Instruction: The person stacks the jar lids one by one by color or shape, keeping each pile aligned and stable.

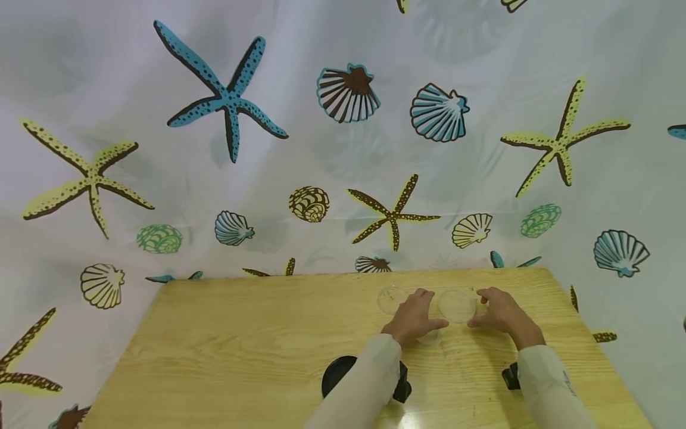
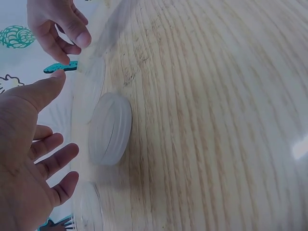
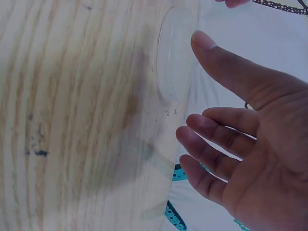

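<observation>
A clear, shallow round container [image 1: 457, 305] sits on the wooden table between the two hands; in the right wrist view this container [image 3: 174, 57] appears side-on. My left hand [image 1: 414, 316] is at its left and my right hand [image 1: 499, 310] at its right, both with fingers spread and loosely bent, holding nothing. Beyond the left hand lies a second clear round piece [image 1: 389, 299]. A smaller frosted, ridged lid [image 2: 110, 129] lies close to the left hand, mostly hidden by that hand in the head view. Whether the hands touch the container is hard to tell.
Under the left forearm is a black round object [image 1: 336, 374], partly covered by the sleeve. The wooden tabletop [image 1: 230, 339] ends at a white cloth [image 1: 327, 155] printed with starfish and shells. Black wrist-camera mounts [image 1: 402, 384] show at both sleeves.
</observation>
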### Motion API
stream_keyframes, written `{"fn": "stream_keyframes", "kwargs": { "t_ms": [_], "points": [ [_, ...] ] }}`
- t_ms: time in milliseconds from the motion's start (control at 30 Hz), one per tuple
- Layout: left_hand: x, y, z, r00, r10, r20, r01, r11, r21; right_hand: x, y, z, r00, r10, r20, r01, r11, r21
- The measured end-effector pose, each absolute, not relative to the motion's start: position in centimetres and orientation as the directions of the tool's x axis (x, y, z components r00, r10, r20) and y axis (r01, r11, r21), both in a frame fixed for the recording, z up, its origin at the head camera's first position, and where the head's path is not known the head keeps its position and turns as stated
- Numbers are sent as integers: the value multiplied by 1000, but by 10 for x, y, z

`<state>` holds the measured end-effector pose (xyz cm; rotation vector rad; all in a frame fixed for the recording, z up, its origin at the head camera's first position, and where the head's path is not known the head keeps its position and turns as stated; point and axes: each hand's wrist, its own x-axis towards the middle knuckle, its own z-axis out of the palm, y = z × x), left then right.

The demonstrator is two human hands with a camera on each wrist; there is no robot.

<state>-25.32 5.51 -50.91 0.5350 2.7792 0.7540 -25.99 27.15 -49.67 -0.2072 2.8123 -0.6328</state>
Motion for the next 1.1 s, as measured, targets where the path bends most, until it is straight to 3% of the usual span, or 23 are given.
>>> {"fn": "stream_keyframes", "kwargs": {
  "t_ms": [767, 1100],
  "points": [
    [-262, 74, -529, -931, 341, -132, 229, 825, 516, -274, 267, -518, -961, -184, -205, -60, 867, -495],
    [-269, 85, -539, -926, 367, -87, 284, 830, 480, -274, 271, -524, -971, -151, -184, -27, 837, -546]
  ]
}}
